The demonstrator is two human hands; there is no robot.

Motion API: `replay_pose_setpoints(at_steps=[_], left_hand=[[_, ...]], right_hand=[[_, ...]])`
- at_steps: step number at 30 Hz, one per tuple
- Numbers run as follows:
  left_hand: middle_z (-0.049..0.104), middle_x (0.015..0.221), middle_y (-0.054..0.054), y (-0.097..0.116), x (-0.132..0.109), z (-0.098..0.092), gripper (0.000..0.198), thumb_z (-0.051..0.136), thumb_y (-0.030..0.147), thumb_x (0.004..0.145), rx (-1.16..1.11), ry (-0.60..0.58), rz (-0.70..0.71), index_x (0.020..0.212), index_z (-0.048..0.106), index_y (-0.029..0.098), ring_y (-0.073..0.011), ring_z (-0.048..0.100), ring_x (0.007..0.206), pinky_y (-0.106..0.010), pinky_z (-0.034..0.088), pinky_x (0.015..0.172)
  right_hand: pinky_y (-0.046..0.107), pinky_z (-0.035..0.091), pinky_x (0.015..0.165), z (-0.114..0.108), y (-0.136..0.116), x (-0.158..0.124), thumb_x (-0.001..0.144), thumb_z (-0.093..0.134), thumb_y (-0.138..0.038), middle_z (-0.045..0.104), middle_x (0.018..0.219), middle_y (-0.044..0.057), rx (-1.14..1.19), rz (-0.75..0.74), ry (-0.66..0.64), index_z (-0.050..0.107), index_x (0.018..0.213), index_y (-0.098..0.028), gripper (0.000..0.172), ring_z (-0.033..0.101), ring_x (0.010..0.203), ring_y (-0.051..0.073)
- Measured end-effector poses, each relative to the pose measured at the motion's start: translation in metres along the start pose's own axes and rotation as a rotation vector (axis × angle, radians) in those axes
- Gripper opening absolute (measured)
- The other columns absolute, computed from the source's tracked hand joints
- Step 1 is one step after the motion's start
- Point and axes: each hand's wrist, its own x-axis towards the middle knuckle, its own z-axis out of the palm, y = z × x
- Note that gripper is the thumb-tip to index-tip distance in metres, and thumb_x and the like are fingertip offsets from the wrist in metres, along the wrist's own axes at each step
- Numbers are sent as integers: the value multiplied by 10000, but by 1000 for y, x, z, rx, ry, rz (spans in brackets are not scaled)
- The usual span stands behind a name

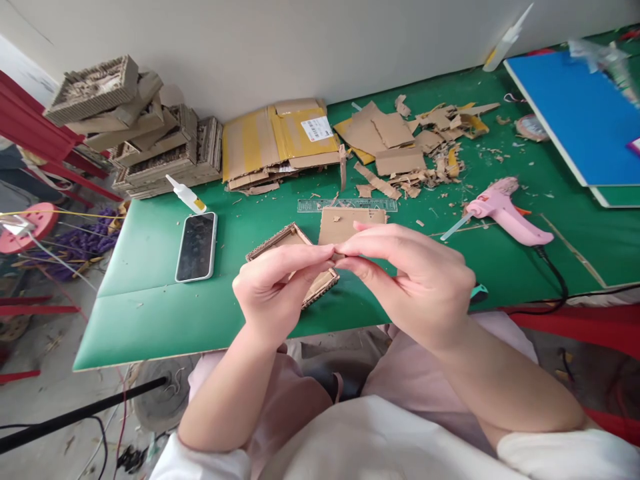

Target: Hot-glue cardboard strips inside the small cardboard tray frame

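Note:
My left hand [275, 287] and my right hand [420, 277] meet fingertip to fingertip above the front of the table. Both are closed in a pinch on a small brown cardboard piece [339, 257], mostly hidden by the fingers. Behind and below my left hand lies a shallow cardboard tray [320, 285] with corrugated edges, partly covered by the hand. A flat cardboard rectangle [345, 225] rests just beyond my fingertips, and a clear ruler [307, 205] lies behind it.
A pink glue gun [515, 217] with its cord lies to the right. At left are a phone [196, 248] and a glue bottle [187, 195]. Stacked cardboard trays [165, 150], a flattened box [280, 140] and cardboard scraps [430, 143] line the back. A blue board [585, 120] sits far right.

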Motion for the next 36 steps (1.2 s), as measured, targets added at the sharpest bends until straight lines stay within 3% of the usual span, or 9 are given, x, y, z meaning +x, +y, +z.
replay_pose_setpoints(at_steps=[3, 8, 12, 16, 21, 24, 29, 36], left_hand=[[753, 872, 60, 0, 0, 1, 291, 690, 57, 775, -86, 8, -95, 943, 731, 291, -68, 706, 715, -141, 596, 650], [748, 750, 69, 1, 4, 7, 99, 755, 245, 738, -396, 40, -434, 816, 743, 305, -92, 714, 664, -151, 611, 590], [743, 715, 66, 0, 4, 11, 87, 784, 277, 700, -448, 71, -503, 776, 743, 288, -83, 699, 599, -135, 599, 541], [749, 764, 59, 2, 0, 9, 123, 752, 208, 741, -315, 77, -399, 838, 743, 284, -80, 701, 624, -148, 607, 594], [748, 891, 50, 4, -3, 4, 397, 752, 157, 735, -123, 8, -181, 1092, 680, 316, -84, 702, 724, -171, 603, 687], [739, 878, 44, 2, 1, 1, 427, 740, 92, 732, -22, -32, -62, 1100, 680, 301, -69, 682, 741, -158, 575, 705], [694, 771, 37, 0, 8, -1, 291, 739, 51, 714, 152, 19, 75, 927, 731, 249, -42, 617, 671, -139, 525, 641], [671, 811, 23, -5, 5, 2, 300, 725, 85, 739, 147, 9, 42, 977, 721, 268, -63, 615, 711, -175, 529, 662]], right_hand=[[212, 553, 697, 0, -2, 0, 804, 669, -151, 718, 765, -12, -33, 19, 4, 650, 825, -222, 77, 671, 728, 107], [242, 555, 735, 1, -1, 1, 802, 681, -192, 722, 830, 3, 27, 39, -13, 656, 889, -225, 96, 671, 773, 121], [246, 543, 724, 1, 0, 1, 813, 659, -155, 705, 814, 16, -4, 11, 19, 664, 869, -217, 83, 662, 773, 122], [240, 531, 738, 0, -1, 0, 817, 630, -108, 702, 823, -4, 52, 85, 4, 660, 839, -226, 124, 651, 790, 110], [206, 528, 631, 4, 5, -1, 816, 654, -231, 679, 762, -47, 609, 582, -68, 668, 820, -250, 23, 621, 671, 74], [195, 524, 576, 10, 10, -1, 763, 710, -305, 667, 709, -47, 866, 809, -100, 678, 773, -235, 78, 601, 601, 67], [171, 536, 622, 19, 15, -5, 749, 727, -277, 690, 730, -41, 853, 770, -114, 696, 790, -233, 68, 634, 667, 66], [211, 551, 675, 22, 16, -9, 765, 712, -306, 689, 768, -20, 668, 650, -69, 652, 795, -214, 114, 659, 739, 98]])
